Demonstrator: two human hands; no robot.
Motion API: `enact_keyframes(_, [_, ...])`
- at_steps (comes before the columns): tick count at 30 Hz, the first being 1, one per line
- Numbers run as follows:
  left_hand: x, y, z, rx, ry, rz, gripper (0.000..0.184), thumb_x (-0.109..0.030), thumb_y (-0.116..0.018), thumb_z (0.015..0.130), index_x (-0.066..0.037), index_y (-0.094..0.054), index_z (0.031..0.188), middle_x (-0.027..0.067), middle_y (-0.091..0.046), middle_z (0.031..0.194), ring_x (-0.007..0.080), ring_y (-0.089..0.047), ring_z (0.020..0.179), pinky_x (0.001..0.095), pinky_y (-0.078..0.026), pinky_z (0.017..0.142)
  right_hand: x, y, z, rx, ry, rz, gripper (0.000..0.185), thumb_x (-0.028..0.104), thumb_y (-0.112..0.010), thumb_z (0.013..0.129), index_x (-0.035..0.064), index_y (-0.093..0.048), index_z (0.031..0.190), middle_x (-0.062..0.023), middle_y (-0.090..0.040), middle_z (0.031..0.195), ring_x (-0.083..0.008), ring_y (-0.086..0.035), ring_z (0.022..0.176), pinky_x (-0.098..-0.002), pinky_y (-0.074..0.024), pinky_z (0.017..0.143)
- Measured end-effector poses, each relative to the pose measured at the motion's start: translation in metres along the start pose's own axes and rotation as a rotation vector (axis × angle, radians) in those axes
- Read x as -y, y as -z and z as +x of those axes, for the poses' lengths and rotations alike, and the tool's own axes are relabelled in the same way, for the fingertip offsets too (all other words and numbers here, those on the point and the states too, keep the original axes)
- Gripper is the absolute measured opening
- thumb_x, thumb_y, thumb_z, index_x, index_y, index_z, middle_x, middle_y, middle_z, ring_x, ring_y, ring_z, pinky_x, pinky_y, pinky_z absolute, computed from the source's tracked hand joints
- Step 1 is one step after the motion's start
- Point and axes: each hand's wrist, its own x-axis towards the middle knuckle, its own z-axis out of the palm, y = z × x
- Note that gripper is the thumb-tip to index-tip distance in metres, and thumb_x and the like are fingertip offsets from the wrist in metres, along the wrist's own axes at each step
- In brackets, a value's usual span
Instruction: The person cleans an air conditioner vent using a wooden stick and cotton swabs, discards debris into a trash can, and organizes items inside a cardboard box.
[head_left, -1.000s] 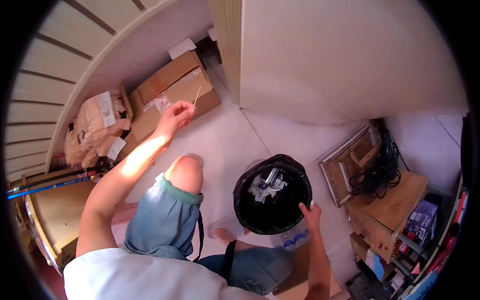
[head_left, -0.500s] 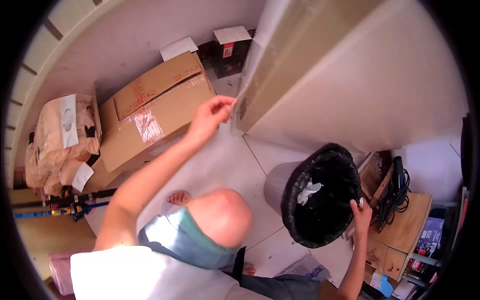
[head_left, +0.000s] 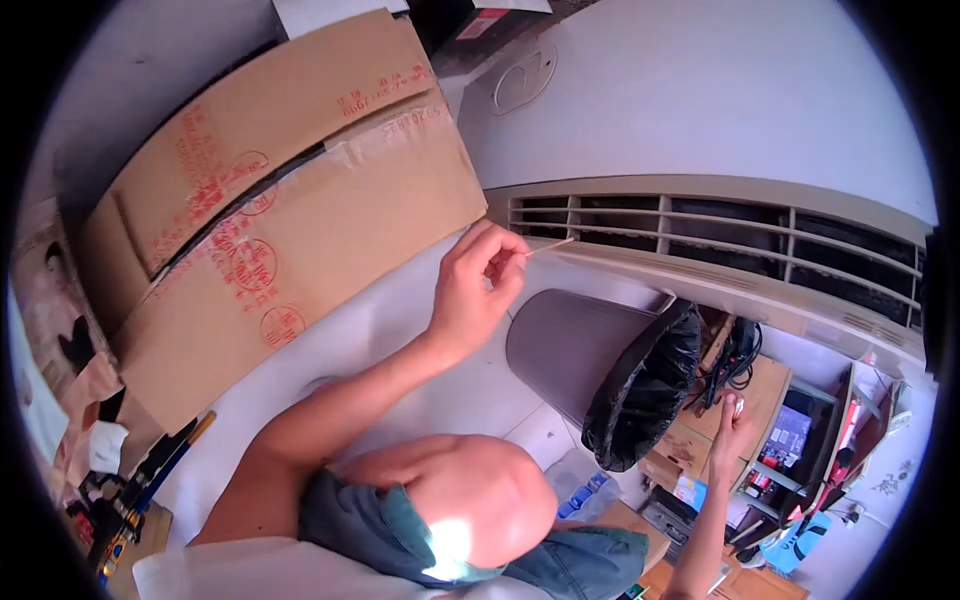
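My left hand (head_left: 480, 285) is closed in a pinch on a thin light-brown stick (head_left: 550, 247). The stick's tip lies in front of the lower edge of a slatted vent grille (head_left: 725, 235); whether it touches is unclear. Over on the right, my right hand (head_left: 733, 425) is closed round something small and pale that I cannot make out. Between the two hands stands a grey bin (head_left: 560, 345), lined with a black bin bag (head_left: 645, 395) folded over its rim. The bin's inside is hidden from this angle.
A big cardboard box (head_left: 330, 230) with red print fills the left. Behind the right hand are a wooden cabinet (head_left: 765, 390) and black cables (head_left: 735, 365). A shelf with small boxes (head_left: 795, 430) stands farther right. My bare knee (head_left: 480, 490) is below.
My view has swung closer to the vent grille and box. My right hand has come away from the bin's rim. My left hand still pinches, now beside the grille.
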Motion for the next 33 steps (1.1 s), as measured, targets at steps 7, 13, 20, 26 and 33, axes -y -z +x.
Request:
enact_keyframes(7, [-0.021, 0.002, 0.007, 0.022, -0.144, 0.011, 0.016, 0.007, -0.063, 0.078, -0.002, -0.063, 0.091, 0.0043, -0.054, 0.081, 0.0101, -0.051, 0.06, 0.0227, -0.042, 0.051, 0.052, -0.012, -0.007, 0.066, 0.053, 0.052, 0.028, 0.024, -0.05, 0.096, 0.0011, -0.066, 0.093, -0.0008, -0.055, 0.067, -0.0086, -0.046, 0.062, -0.0264, -0.0372, 0.055])
enact_keyframes(13, [-0.034, 0.0, 0.023, -0.049, -0.368, 0.028, 0.023, 0.011, -0.064, 0.073, -0.005, -0.066, 0.09, 0.0054, -0.052, 0.08, 0.0126, -0.05, 0.06, 0.0236, -0.04, 0.049, 0.075, -0.022, 0.001, 0.056, 0.098, 0.135, 0.02, 0.018, -0.054, 0.093, 0.0018, -0.065, 0.094, -0.0024, -0.061, 0.07, -0.0066, -0.048, 0.061, -0.0234, -0.0382, 0.054])
enact_keyframes(20, [-0.092, 0.001, 0.056, 0.055, -0.622, 0.086, 0.034, 0.016, -0.063, 0.067, -0.005, -0.069, 0.094, 0.0058, -0.048, 0.082, 0.0111, -0.045, 0.064, 0.0205, -0.036, 0.052, 0.124, -0.019, -0.005, 0.059, 0.167, 0.183, 0.018, 0.019, -0.057, 0.091, 0.0045, -0.067, 0.089, 0.0001, -0.056, 0.061, -0.0047, -0.042, 0.053, -0.0231, -0.0314, 0.047])
enact_keyframes(26, [-0.115, -0.013, 0.07, 0.122, -0.765, 0.092, 0.04, 0.016, -0.064, 0.062, -0.008, -0.071, 0.093, 0.0051, -0.047, 0.081, 0.0131, -0.045, 0.065, 0.0211, -0.035, 0.051, 0.134, -0.011, -0.011, 0.024, 0.192, 0.215, 0.018, 0.019, -0.058, 0.089, 0.004, -0.067, 0.089, -0.0012, -0.056, 0.061, -0.0055, -0.043, 0.052, -0.0234, -0.0328, 0.048])
enact_keyframes(33, [-0.127, -0.023, 0.078, 0.109, -0.915, 0.186, 0.04, 0.014, -0.064, 0.058, -0.007, -0.071, 0.092, 0.0049, -0.047, 0.079, 0.0149, -0.047, 0.066, 0.0225, -0.037, 0.051, 0.118, -0.005, -0.016, -0.032, 0.185, 0.31, 0.017, 0.017, -0.058, 0.089, 0.0027, -0.067, 0.088, -0.0005, -0.052, 0.059, -0.0053, -0.042, 0.053, -0.0227, -0.0321, 0.048])
